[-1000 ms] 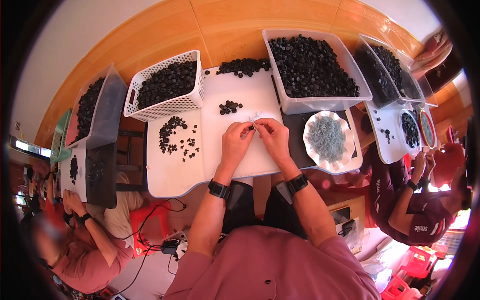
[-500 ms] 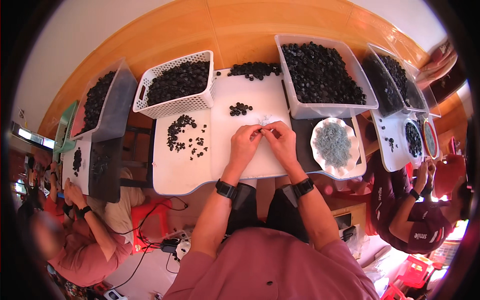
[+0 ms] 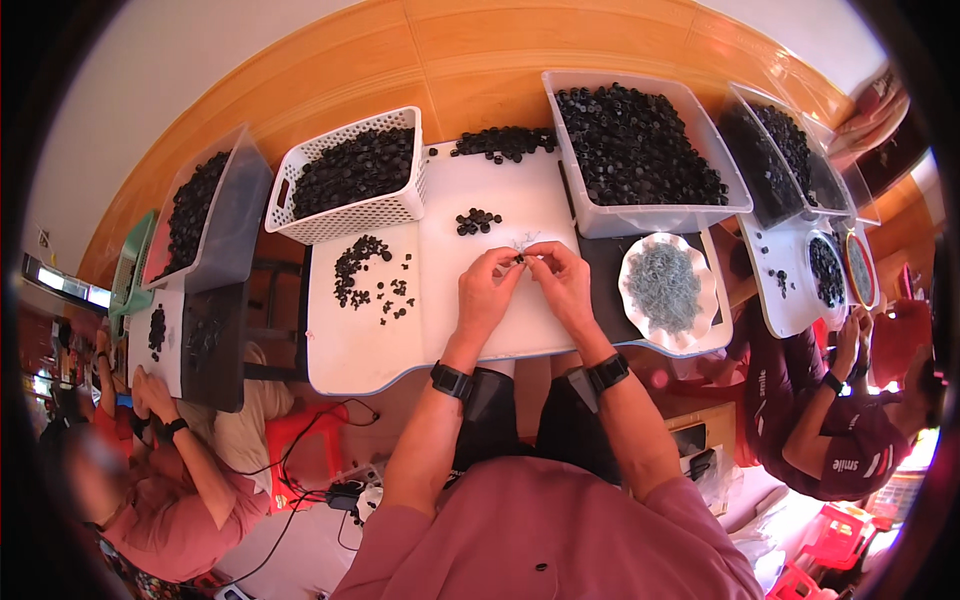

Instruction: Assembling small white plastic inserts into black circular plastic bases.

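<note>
My left hand (image 3: 487,293) and my right hand (image 3: 561,287) meet over the white tabletop (image 3: 440,310), fingertips pinched together on a small black part (image 3: 520,259). Its exact kind is too small to make out. Just beyond my fingertips lie a few thin, pale wire-like pieces (image 3: 527,240). Past them sits a little cluster of round black parts (image 3: 478,221). Over on the left of the table, smaller black pieces (image 3: 358,272) are strewn about. A white scalloped bowl (image 3: 704,318) on the right holds a heap of thin greyish pieces (image 3: 664,284).
At the back stand a white perforated basket (image 3: 345,221) and a large clear bin (image 3: 660,218), both full of black parts. Loose black parts (image 3: 505,143) lie between them. Co-workers sit left (image 3: 165,470) and right (image 3: 830,420) at their own tables.
My hands stay together at the same spot, with only slight finger movement. The black part between my fingertips shows more plainly now. The whole view has shifted a little.
</note>
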Demonstrator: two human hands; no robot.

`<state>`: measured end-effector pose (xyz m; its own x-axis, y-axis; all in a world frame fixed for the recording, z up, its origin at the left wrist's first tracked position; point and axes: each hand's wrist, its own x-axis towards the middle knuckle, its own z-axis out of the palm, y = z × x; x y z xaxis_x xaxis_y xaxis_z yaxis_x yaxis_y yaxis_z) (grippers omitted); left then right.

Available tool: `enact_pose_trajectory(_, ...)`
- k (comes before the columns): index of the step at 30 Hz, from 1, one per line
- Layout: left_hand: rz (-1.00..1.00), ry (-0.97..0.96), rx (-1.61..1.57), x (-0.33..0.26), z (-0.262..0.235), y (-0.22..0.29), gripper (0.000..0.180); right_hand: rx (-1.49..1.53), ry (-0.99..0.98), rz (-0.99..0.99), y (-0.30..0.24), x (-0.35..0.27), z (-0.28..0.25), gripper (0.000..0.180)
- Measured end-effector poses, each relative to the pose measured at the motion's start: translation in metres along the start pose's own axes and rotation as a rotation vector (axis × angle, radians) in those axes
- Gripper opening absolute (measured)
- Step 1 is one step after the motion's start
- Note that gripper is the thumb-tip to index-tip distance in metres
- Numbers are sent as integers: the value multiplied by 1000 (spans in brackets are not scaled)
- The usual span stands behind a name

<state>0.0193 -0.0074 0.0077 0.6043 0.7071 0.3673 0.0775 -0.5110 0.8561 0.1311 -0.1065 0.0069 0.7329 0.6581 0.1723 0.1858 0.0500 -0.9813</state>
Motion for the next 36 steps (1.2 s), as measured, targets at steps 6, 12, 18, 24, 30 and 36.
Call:
enact_pose_trajectory(6, 97, 15, 45, 2, -5, 0, 26, 156, -75, 66, 1, 0, 1, 13)
enact_pose_trajectory(12, 116, 18, 55, 2, -4, 1, 30, 161, -49, 41, 6, 1, 0, 14)
enact_pose_trajectory(18, 100, 80, 368, 32, -18, -5, 29, 97, 124, 4, 13, 6, 2, 14)
enact_pose_trajectory(24, 123, -11, 758, 58, -23, -16, 28, 51, 133, 0, 11, 5, 2, 14)
enact_pose_trajectory(30, 113, -45, 748, 53, -23, -11, 28, 31, 85, 23, 10, 2, 1, 15)
enact_pose_trajectory(36, 13, -35, 399, 18, -13, 6, 25, 21, 129, 8, 1, -3, -2, 12)
